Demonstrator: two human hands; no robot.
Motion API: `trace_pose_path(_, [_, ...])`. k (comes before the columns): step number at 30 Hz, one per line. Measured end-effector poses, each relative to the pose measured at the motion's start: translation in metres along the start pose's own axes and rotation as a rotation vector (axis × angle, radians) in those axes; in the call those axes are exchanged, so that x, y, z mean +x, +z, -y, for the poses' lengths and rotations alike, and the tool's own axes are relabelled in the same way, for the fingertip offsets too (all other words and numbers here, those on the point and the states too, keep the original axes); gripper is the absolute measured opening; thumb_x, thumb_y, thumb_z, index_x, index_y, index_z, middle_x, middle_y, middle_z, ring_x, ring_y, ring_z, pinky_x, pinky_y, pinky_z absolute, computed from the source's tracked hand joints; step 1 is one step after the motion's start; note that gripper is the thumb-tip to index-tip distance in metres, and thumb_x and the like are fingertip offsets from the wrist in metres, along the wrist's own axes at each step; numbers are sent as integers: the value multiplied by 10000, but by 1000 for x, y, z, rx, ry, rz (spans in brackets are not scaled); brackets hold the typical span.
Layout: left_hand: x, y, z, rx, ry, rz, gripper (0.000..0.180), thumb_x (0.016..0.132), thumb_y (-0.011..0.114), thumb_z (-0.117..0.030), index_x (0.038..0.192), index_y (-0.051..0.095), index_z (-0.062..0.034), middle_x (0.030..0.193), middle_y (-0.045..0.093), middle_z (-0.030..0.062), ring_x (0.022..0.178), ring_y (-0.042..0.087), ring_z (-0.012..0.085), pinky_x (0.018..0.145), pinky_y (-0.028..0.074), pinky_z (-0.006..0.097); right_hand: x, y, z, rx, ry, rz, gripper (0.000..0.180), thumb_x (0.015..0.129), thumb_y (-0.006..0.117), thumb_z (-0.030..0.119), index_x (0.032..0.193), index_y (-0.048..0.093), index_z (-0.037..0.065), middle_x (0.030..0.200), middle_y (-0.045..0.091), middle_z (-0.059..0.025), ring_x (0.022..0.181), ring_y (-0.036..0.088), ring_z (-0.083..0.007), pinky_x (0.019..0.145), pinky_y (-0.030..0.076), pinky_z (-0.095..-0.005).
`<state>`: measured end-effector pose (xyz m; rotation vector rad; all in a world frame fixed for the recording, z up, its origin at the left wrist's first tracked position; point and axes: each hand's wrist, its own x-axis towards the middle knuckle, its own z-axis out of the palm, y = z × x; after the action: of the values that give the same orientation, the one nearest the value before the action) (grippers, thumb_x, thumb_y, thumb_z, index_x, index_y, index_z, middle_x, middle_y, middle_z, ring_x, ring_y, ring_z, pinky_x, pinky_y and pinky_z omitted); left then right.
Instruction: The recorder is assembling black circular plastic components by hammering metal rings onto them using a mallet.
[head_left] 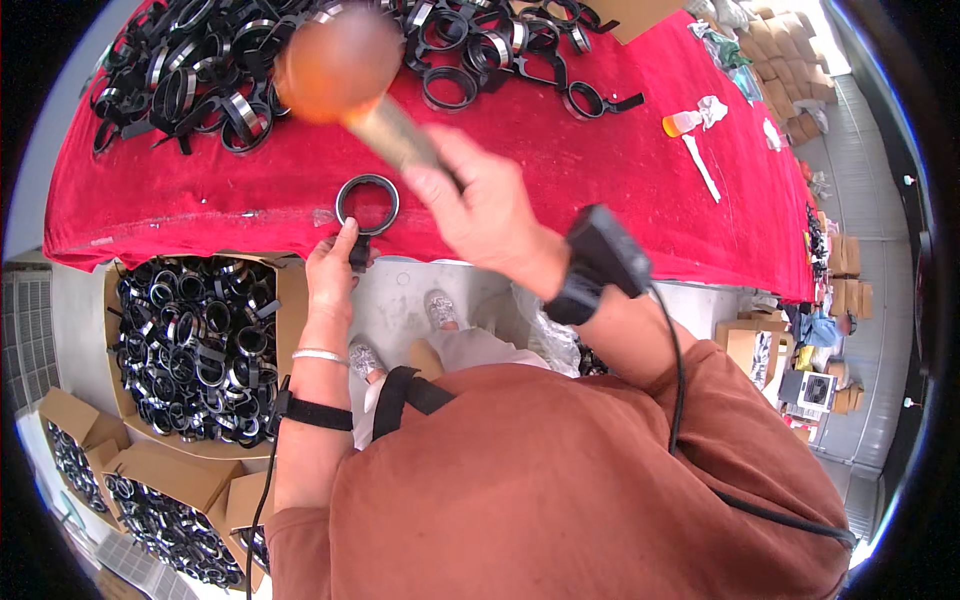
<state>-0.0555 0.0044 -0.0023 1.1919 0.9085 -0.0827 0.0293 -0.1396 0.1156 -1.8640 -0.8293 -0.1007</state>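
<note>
My right hand point(487, 205) grips the wooden handle of a mallet with a round orange head point(335, 62), raised and blurred above the red cloth. My left hand point(332, 268) pinches the stub of a black ring clamp point(367, 202) that lies flat near the front edge of the red-covered table point(560, 190). The mallet head hangs above and left of the ring, apart from it. A black device is strapped to my right wrist point(600, 262), with a cable running down my sleeve.
A heap of black and metal ring clamps point(300, 50) covers the far left of the table. An open carton full of clamps point(195, 345) stands under the table at left, more cartons point(150, 490) below it. A small orange bottle point(682, 123) and white scraps lie at right.
</note>
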Motion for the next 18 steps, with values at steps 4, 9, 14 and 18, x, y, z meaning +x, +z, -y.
trace_pose_path(4, [-3,11,-4,-87,45,-11,404,812,647,-417,901,575,-30,711,642,59,607,572,105,562,394,243,-22,9,-48,-267,350,256,295,860,560,290,981,592,22,748,591,-254,741,600,-422,614,481,-454])
trace_pose_path(9, [13,4,6,-43,52,-53,410,794,646,-454,884,583,-60,737,642,45,620,542,105,553,359,263,-17,-19,-14,-44,444,64,344,875,559,286,1095,574,22,740,612,-198,706,643,-321,621,489,-372])
trace_pose_path(14, [18,7,8,41,78,-105,398,791,611,-513,858,605,-120,754,654,21,603,504,110,545,316,300,-62,-20,-17,-58,231,-108,382,882,548,245,1198,498,35,810,608,-218,765,634,-364,629,489,-366])
trace_pose_path(18, [11,4,1,9,0,6,449,802,609,-508,920,574,-77,783,634,45,686,517,133,646,372,312,-110,-20,-37,-213,539,100,367,877,561,250,1166,500,33,841,597,-255,780,605,-408,635,478,-421])
